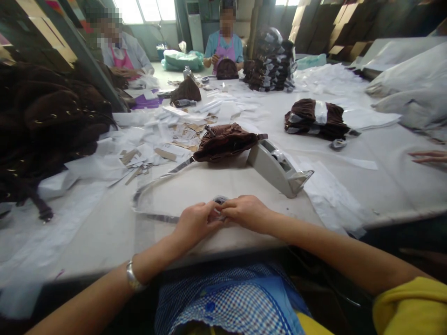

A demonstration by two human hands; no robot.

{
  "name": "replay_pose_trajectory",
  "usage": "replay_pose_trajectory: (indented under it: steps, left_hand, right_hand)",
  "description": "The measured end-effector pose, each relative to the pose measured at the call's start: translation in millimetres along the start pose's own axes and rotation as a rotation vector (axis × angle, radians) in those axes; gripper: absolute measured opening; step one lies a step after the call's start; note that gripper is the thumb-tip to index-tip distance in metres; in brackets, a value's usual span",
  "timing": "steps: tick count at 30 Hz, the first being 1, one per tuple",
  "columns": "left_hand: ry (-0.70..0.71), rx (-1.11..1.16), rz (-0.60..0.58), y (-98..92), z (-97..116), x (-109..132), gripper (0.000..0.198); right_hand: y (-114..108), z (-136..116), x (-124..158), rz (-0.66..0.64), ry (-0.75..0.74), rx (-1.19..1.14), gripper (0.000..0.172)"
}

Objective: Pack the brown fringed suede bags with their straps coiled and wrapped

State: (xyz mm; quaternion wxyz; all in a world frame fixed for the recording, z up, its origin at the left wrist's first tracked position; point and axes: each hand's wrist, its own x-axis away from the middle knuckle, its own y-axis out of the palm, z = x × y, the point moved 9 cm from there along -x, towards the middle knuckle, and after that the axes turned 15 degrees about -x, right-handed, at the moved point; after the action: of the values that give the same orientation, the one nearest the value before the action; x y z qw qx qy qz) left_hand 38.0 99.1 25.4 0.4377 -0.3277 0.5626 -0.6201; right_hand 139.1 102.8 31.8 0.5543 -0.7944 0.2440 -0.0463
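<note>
My left hand [195, 224] and my right hand [246, 213] meet over the near part of the table, fingers pinched together. Between them is a small greyish coil [220, 200], apparently the wound end of a strap; the fingers cover most of it. That strap [153, 217], dark and seemingly wrapped in clear film, loops out to the left and back to a brown drawstring bag [226, 142]. The bag lies on its side beyond my hands. Beside it, right of centre, stands a grey tape dispenser [275, 167].
Brown bags are heaped at the left [45, 116], and a wrapped brown bundle [316, 118] lies at the right. Paper scraps [164, 139] cover the left middle of the table. Two co-workers sit across; another person's hand [429, 157] rests at the right edge.
</note>
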Motion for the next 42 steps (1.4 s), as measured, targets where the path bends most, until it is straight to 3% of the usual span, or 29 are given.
replay_pose_trajectory:
  steps: [2, 4, 7, 10, 14, 16, 19, 23, 26, 28, 30, 32, 35, 37, 39, 42]
  left_hand:
    - [0.037, 0.006, -0.002, 1.3, 6.3, 5.5, 0.033]
    - [0.180, -0.098, 0.010, -1.8, 11.3, 7.5, 0.046]
    - [0.336, -0.272, 0.045, -6.9, 9.1, 5.3, 0.041]
    - [0.254, -0.253, 0.030, -6.1, 2.8, -0.5, 0.030]
    - [0.052, -0.025, -0.030, 2.6, 2.4, 2.3, 0.032]
    - [0.106, 0.033, -0.059, 3.4, 8.7, 4.1, 0.045]
    - [0.269, -0.090, -0.063, -5.9, 11.3, 0.2, 0.064]
    - [0.402, -0.286, -0.016, -16.3, 9.4, -8.5, 0.048]
    - [0.340, -0.266, 0.020, -13.3, 15.0, -9.0, 0.031]
    - [0.211, -0.195, 0.021, -8.2, 17.3, -6.7, 0.030]
    - [0.114, -0.116, -0.001, -3.4, 19.7, -2.5, 0.033]
    - [0.136, -0.081, -0.019, -3.5, 24.8, 0.6, 0.042]
    - [0.315, -0.169, 0.006, -12.5, 28.9, 2.0, 0.057]
    - [0.390, -0.258, 0.025, -16.1, 24.4, 1.4, 0.053]
    - [0.382, -0.279, 0.017, -14.4, 18.4, -0.3, 0.045]
    - [0.213, -0.131, -0.016, -6.7, 13.0, -1.7, 0.043]
  right_hand:
    - [4.2, -0.5, 2.7, -0.059, -0.018, -0.009, 0.017]
    - [3.5, 1.1, 4.7, -0.126, -0.098, -0.020, 0.019]
    - [-3.8, 7.4, 5.6, -0.194, -0.189, -0.028, 0.023]
    - [-10.4, 7.8, 4.0, -0.164, -0.167, -0.013, 0.025]
    - [-2.3, -1.0, 7.4, -0.099, -0.048, -0.006, 0.027]
    - [4.1, -3.5, 10.0, -0.102, -0.038, 0.010, 0.018]
    - [7.1, -6.0, 12.0, -0.157, -0.164, -0.006, 0.020]
    - [-0.7, 2.0, 9.8, -0.216, -0.205, 0.007, 0.021]
    - [-6.0, 4.1, 7.9, -0.147, -0.084, 0.030, 0.024]
    - [-4.0, 2.6, 9.6, -0.093, 0.007, 0.040, 0.030]
    - [1.7, 1.2, 12.0, -0.076, 0.060, 0.053, 0.025]
    - [6.4, 0.1, 13.0, -0.088, 0.037, 0.059, 0.019]
    - [4.9, 1.3, 12.8, -0.116, -0.089, 0.041, 0.018]
    - [1.3, 4.0, 12.8, -0.141, -0.158, 0.023, 0.020]
    - [-2.2, 6.2, 12.4, -0.142, -0.169, 0.013, 0.021]
    - [-4.6, 6.1, 12.2, -0.077, -0.081, -0.005, 0.027]
